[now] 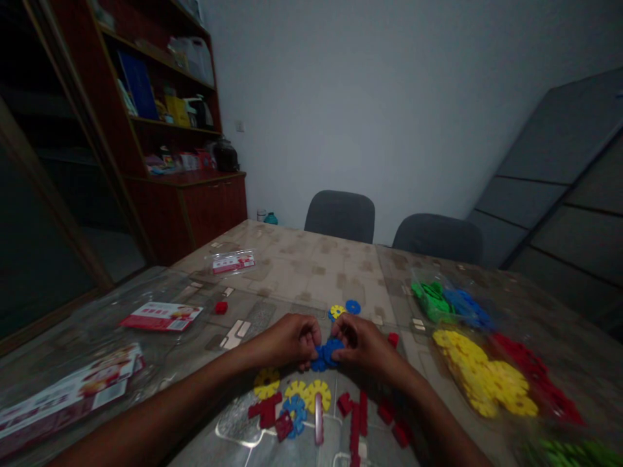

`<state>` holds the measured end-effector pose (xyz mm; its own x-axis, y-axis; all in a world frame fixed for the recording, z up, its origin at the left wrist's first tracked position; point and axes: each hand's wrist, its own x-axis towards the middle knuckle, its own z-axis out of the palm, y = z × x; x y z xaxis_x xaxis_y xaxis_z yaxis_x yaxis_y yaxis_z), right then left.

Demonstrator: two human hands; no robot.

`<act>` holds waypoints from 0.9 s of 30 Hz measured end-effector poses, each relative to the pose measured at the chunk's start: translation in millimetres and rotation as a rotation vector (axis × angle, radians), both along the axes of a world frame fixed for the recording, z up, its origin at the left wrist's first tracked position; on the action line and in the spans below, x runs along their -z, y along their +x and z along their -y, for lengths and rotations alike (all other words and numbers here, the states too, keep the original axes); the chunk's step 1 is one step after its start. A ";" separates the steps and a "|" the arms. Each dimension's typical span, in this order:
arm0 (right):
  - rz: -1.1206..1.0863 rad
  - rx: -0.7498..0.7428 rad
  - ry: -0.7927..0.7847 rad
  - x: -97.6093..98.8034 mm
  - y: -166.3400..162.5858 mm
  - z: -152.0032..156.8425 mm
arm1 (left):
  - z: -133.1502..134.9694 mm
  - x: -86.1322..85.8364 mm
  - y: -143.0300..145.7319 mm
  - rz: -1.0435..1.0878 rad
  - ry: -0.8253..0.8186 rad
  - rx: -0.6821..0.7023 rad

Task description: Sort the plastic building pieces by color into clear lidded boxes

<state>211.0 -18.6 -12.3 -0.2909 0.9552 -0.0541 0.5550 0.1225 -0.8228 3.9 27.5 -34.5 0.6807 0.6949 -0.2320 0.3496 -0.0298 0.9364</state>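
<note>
A: Blue notched plastic discs (325, 353), where do they sit?

B: Over the near middle of the patterned plastic-covered table (311, 272), pinched between both hands. The left hand (292, 340) clenches one side and the right hand (365, 344) grips the other.

A: What makes the joining go well?

B: Probably notch lined up with notch, a straight push and fingertips close to the slot. The yellow flower-shaped plastic discs (311, 392) lie just below.
</note>
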 end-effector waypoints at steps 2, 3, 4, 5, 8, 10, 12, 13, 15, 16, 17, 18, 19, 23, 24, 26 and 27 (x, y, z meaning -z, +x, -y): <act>-0.004 -0.019 0.000 3.4 -3.4 1.8 | 0.3 1.2 0.2 0.019 -0.004 -0.015; -0.003 -0.030 0.000 5.2 -5.0 2.9 | 0.6 1.6 0.3 0.026 -0.002 -0.019; 0.000 -0.039 0.004 6.9 -6.5 3.9 | 1.0 1.8 0.5 0.033 0.002 -0.021; 0.004 -0.045 0.010 8.3 -7.9 4.8 | 1.4 1.7 0.7 0.039 0.006 -0.018; 0.026 -0.042 0.043 9.0 -9.4 5.7 | 0.4 -1.2 -0.6 0.052 0.043 0.001; 0.048 -0.018 0.071 6.0 -7.1 5.0 | -2.9 -4.7 -3.5 0.062 0.101 -0.003; 0.084 0.025 0.103 1.2 -2.2 4.0 | -8.0 -8.2 -7.7 0.065 0.166 -0.018; 0.106 0.051 0.118 -1.6 1.0 3.6 | -10.7 -9.5 -9.9 0.060 0.194 -0.025; 0.151 0.099 0.143 -7.6 7.8 3.1 | -15.7 -11.1 -13.9 0.039 0.240 -0.028; 0.169 0.119 0.152 -11.0 11.4 3.0 | -17.5 -11.5 -15.5 0.025 0.262 -0.024; 0.182 0.137 0.160 -15.0 15.3 2.7 | -18.9 -11.7 -16.9 0.012 0.282 -0.017; 0.192 0.153 0.166 -19.5 19.8 2.1 | -19.7 -11.9 -17.9 -0.001 0.302 -0.007; 0.199 0.171 0.170 -24.6 25.4 1.1 | -20.0 -12.0 -18.8 -0.011 0.319 0.006; 0.230 0.313 0.175 -47.5 67.5 -9.2 | -19.3 -13.4 -20.7 -0.040 0.354 0.054; 0.245 0.373 0.173 -52.8 84.3 -12.7 | -19.2 -14.1 -21.1 -0.046 0.356 0.060; 0.289 0.521 0.161 -61.6 124.0 -18.7 | -19.5 -15.8 -22.1 -0.056 0.358 0.066; 0.318 0.605 0.145 -64.9 145.5 -20.5 | -19.8 -16.6 -22.8 -0.058 0.359 0.068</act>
